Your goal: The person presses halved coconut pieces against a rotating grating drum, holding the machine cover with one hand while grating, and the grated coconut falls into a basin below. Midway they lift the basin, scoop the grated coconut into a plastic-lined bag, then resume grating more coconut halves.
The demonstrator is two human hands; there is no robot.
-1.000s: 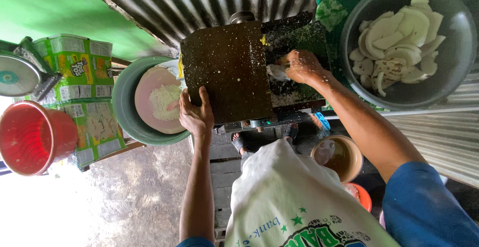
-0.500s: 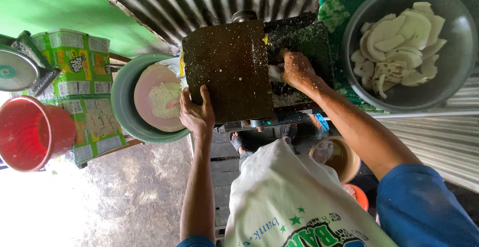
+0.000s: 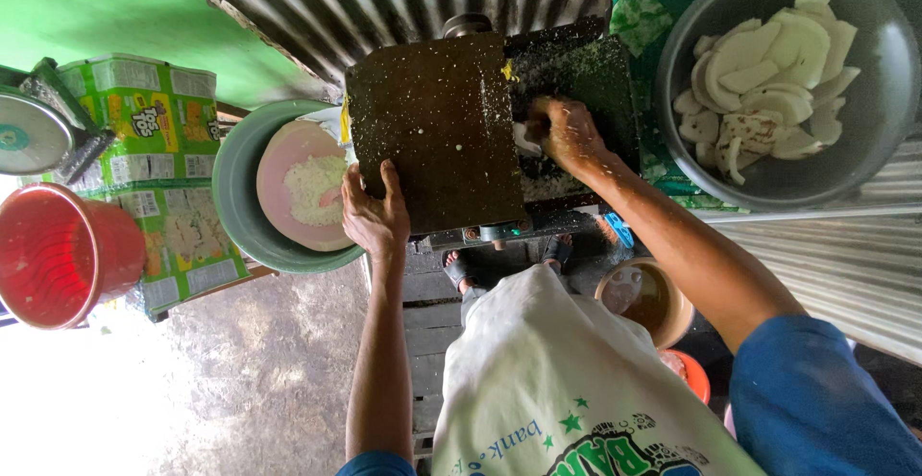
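Between the earlier frame and this one, the right hand (image 3: 567, 135) slid a little toward the dark cover (image 3: 437, 130) of the grating machine (image 3: 576, 73), fingers curled round a white piece (image 3: 526, 140) pressed down at the cover's right edge. The left hand (image 3: 373, 215) stayed at the cover's near-left corner, fingers spread flat and gripping its edge. Grated white shreds (image 3: 315, 188) lay in a pink bowl (image 3: 279, 197) inside the green basin (image 3: 235, 188) just left of the machine. White slices (image 3: 768, 82) filled the grey bowl (image 3: 864, 140) on the right.
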